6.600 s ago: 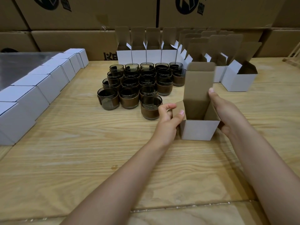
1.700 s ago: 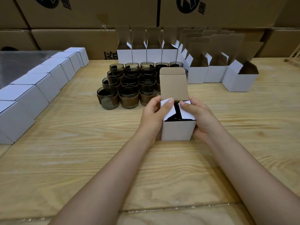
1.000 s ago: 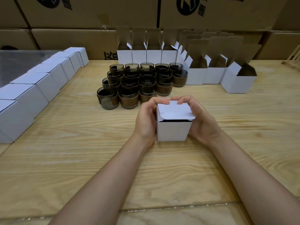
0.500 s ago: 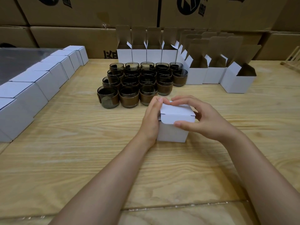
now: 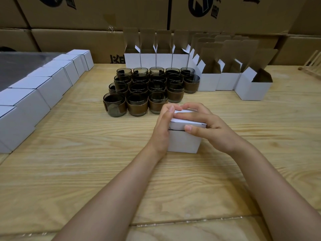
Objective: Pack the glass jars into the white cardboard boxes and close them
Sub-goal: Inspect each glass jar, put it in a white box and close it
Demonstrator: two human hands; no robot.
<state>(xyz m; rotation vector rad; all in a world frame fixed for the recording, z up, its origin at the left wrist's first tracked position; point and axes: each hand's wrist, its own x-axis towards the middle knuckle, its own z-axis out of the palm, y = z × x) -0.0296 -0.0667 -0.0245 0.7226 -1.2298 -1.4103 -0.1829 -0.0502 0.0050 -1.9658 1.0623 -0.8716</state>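
A small white cardboard box [image 5: 184, 141] stands on the wooden table [image 5: 86, 162] in front of me. Its lid is folded down, with a thin gap left at the front edge. My left hand [image 5: 162, 126] grips the box's left side, fingertips curled over the top edge. My right hand [image 5: 208, 129] lies across the lid, fingers on top and thumb at the lid's front edge. The box's contents are hidden. Several dark glass jars [image 5: 139, 103] with brown bands stand in rows just behind the box.
Several open white boxes [image 5: 209, 80] with raised flaps stand behind and to the right of the jars. A row of closed white boxes [image 5: 43, 86] runs along the left edge. Big brown cartons [image 5: 104, 13] wall off the back. A wooden rack [image 5: 312, 61] shows at far right.
The box's side flaps were folded in, then the lid came down. In the last half second my right hand pushed the lid lower and its thumb moved along the front edge.
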